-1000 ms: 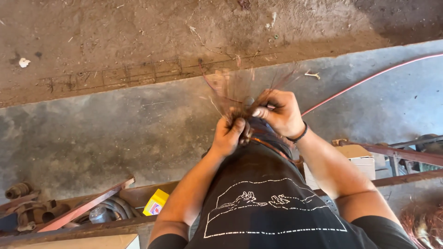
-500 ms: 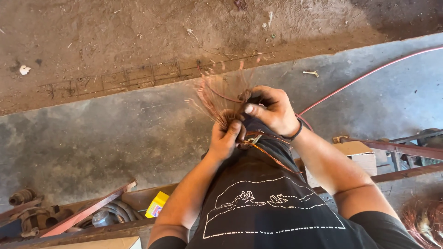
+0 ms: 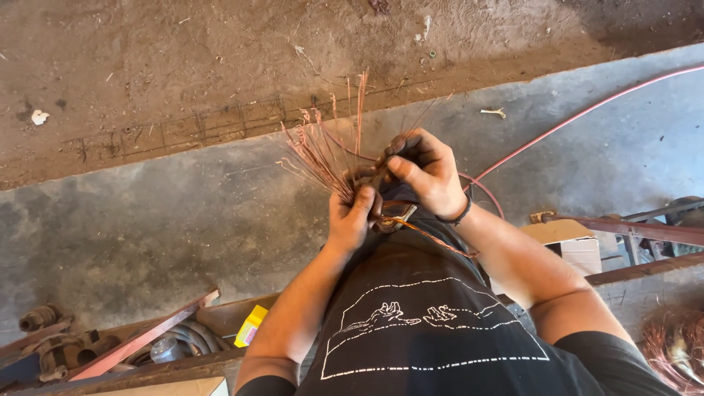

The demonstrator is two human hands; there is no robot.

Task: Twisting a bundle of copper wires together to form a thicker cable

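Many copper strands point(image 3: 323, 150) now fan up w/ more spread than a sec ago, left hand point(image 3: 350, 220) clenched round their base, right hand point(image 3: 425, 172) closed on the bundle top, so untwisting seems to progress.

Bright, even daylight, soft shadows, sharp focus, slight wide-angle edge distortion.

left hand point(image 3: 350, 220): we grip a fanned bundle of copper wire strands point(image 3: 323, 150) at its base
right hand point(image 3: 425, 172): our fingers point(image 3: 402, 167) close over the bundle's base, just beside the left hand
floor point(image 3: 147, 220): grey concrete; a red cable point(image 3: 579, 116) runs across it
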